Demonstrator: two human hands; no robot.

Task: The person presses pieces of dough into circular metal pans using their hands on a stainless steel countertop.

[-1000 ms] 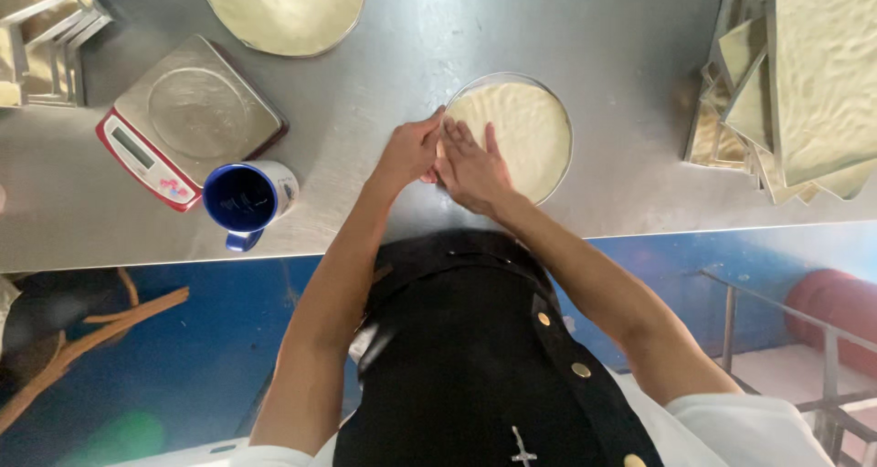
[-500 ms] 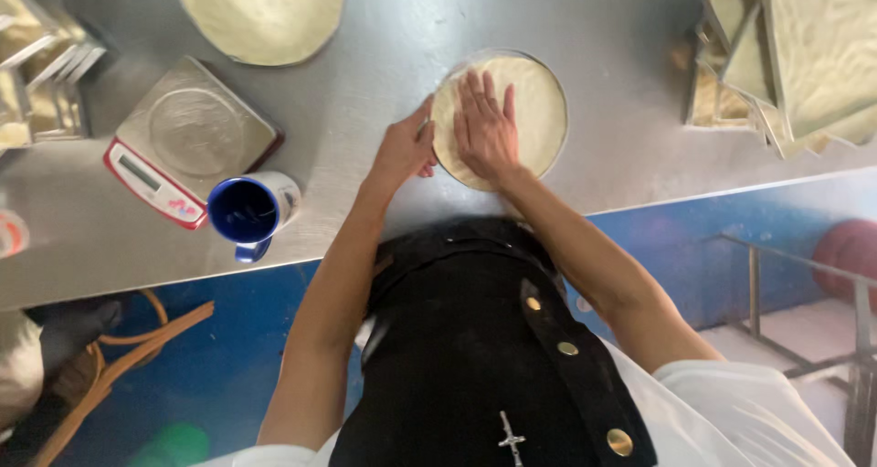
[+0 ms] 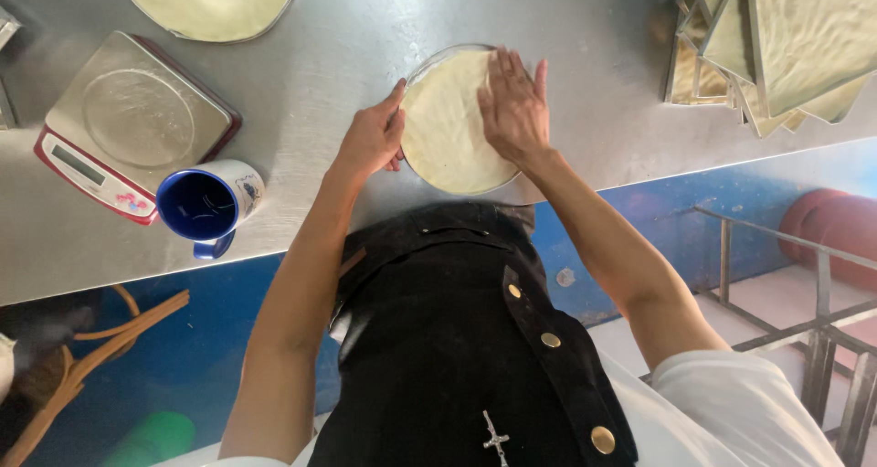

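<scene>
dough disc (image 3: 448,124) in round pan (image 3: 422,68) on steel tabletop (image 3: 347,28), near front edge | right hand (image 3: 513,111) flat on dough, fingers (image 3: 508,69) spread | left hand (image 3: 372,141) curled at pan's left rim, thumb touching | blue mug (image 3: 203,204), scale (image 3: 132,120) well left

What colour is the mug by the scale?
The mug is deep blue inside, white outside with a blue handle; head view.

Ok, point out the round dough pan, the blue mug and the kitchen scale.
Round dough pan (image 3: 448,129), head view: on the bare dough surface.
Blue mug (image 3: 196,206), head view: on its dark blue inside.
Kitchen scale (image 3: 137,118), head view: on the steel weighing plate.
</scene>
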